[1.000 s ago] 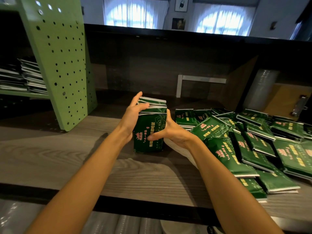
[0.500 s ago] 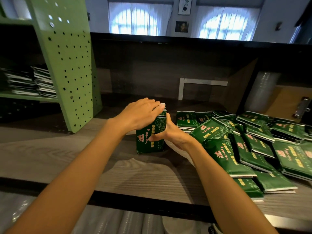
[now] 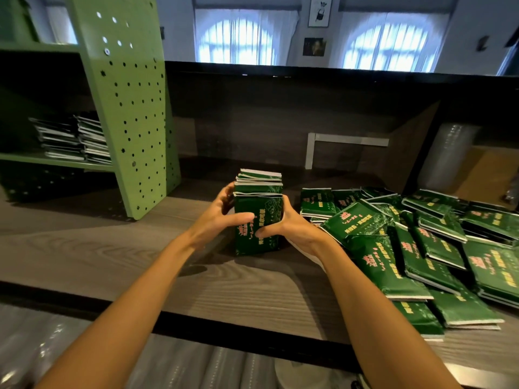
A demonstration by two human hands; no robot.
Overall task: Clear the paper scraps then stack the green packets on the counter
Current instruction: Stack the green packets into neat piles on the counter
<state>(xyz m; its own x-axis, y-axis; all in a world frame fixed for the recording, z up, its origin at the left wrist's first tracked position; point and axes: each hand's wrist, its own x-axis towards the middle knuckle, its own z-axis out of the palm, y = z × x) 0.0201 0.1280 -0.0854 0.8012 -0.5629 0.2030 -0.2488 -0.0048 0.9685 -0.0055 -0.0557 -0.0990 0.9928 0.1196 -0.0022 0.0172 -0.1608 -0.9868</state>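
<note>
**Hold:** Your left grip and right grip are both clamped on the stack, fingers round its sides and thumbs across the front. The stack stands on end at mid bench, just left of the loose pile.

**Risk:** The rear packets sit higher and uneven. If you ease the squeeze, the glossy faces may slide and the stack fan out or topple.

**Materials:** The packets are flat, rectangular, dark green film with white edges. The bench is matte wood grain.
</note>
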